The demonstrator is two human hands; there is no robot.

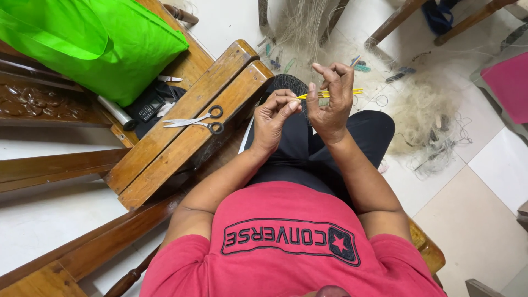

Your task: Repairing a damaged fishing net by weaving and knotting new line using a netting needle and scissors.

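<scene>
we see the yellow netting needle point(330, 93) held level above the lap, between both raised hands. the left hand point(273, 114) pinches its near tip with thumb and forefinger closed on it; the right hand point(331, 102) curls loosely around the shaft, fingers bent, perhaps also guiding fine line we cannot make out. the pale fishing net point(423, 118) lies heaped on the floor just beyond the knees. the scissors point(197, 120) rest shut on the wooden bench point(165, 154) to the left, beside a green bag point(110, 44). we judge the work to be mid-knot or mid-loading; the next pull likely calls for steady tension on the thread.
</scene>
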